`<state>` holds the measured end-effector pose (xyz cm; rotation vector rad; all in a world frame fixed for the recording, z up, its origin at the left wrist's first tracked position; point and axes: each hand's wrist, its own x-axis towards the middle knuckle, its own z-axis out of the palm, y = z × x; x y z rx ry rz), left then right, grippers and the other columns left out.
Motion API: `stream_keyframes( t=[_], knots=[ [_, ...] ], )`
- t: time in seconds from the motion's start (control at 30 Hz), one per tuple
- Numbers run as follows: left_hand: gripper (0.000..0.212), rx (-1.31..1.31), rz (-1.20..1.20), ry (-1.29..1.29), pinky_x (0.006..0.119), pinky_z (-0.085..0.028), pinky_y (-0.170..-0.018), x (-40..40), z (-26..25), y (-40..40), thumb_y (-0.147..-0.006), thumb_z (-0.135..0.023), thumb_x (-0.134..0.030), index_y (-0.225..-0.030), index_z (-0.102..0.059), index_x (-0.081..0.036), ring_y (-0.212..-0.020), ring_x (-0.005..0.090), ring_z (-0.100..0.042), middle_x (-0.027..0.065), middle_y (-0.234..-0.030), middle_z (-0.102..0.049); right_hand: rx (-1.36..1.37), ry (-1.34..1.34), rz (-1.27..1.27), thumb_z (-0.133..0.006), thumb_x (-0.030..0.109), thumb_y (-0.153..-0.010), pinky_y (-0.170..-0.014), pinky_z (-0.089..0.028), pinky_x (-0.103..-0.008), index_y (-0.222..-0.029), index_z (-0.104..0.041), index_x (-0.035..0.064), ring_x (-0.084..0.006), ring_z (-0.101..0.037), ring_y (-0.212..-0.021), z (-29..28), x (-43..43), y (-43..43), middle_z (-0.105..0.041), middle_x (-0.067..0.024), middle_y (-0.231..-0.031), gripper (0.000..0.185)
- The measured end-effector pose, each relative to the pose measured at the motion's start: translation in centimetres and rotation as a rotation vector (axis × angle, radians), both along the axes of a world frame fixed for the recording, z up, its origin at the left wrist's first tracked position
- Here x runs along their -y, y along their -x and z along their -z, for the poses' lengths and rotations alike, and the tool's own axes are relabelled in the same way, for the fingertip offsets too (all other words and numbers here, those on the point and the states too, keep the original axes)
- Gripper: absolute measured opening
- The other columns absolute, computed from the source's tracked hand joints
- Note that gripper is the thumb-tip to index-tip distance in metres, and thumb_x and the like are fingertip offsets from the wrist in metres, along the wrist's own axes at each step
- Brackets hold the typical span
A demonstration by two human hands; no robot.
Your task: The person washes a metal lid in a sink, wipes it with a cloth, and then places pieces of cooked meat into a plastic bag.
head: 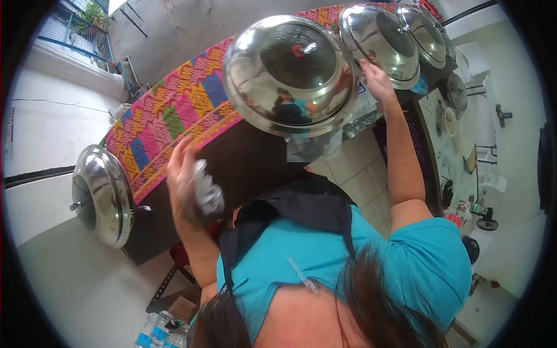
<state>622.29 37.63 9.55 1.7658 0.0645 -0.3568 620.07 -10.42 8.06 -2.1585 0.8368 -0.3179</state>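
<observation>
A large steel chafing dish with a glass-centred domed lid (243, 74) stands in front of me on the table. My right hand (377, 82) is at the right rim of this dish, between it and a second chafing dish (357, 30); whether the fingers grip the rim is not clear. To the lower left, my left hand (182, 174) is raised and blurred over the table edge. A crumpled clear plastic wad (208, 189) is against its palm side. Another lidded chafing dish (102, 195) stands at the far left.
A colourful patterned table runner (174, 119) lies along the dark table (248, 161). Clear plastic packaging (313, 150) rests below the large dish. More chafing dishes (420, 30) line the far right. A side table (439, 130) holds a lidded pan (457, 91). Water bottles (159, 330) are at lower left.
</observation>
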Motion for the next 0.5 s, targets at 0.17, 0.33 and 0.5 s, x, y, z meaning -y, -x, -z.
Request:
stream_keyframes(
  t=[0.17, 0.33, 0.5],
  knots=[
    [0.052, -0.054, 0.054, 0.276, 0.031, -0.043, -0.095, 10.6, 3.5, -3.9, -0.092, -0.064, -0.031, -0.129, -0.052, 0.003, -0.107, 0.0188, -0.059, 0.0138, -0.113, -0.064, 0.098, -0.907, -0.131, -0.048, 0.053, -0.096, -0.064, -0.049, -0.0317, -0.108, -0.064, 0.0078, -0.0153, -0.061, -0.073, 2.5, 3.1, -1.9, -0.066, -0.0037, -0.091, 0.050],
    [0.039, -0.011, 0.051, 0.224, 0.029, -0.047, -0.086, 11.7, 3.8, -4.0, -0.087, -0.070, -0.025, -0.114, -0.060, 0.000, -0.095, 0.0148, -0.061, 0.0083, -0.103, -0.066, 0.236, -0.786, 0.084, -0.058, 0.034, -0.095, -0.053, -0.043, -0.0234, -0.108, -0.062, 0.0058, -0.0066, -0.053, -0.066, 2.4, -1.4, -3.8, -0.057, 0.0029, -0.078, 0.031],
    [0.037, -0.018, -0.064, 0.249, 0.027, -0.048, -0.083, 11.1, 2.9, -2.7, -0.081, -0.076, -0.018, -0.110, -0.060, -0.002, -0.089, 0.0119, -0.061, 0.0058, -0.098, -0.065, 0.535, -0.897, 0.040, -0.059, 0.025, -0.095, -0.051, -0.043, -0.0178, -0.106, -0.063, 0.0068, -0.0037, -0.053, -0.063, 3.1, -2.4, -4.5, -0.060, 0.0035, -0.080, 0.021]
  ],
)
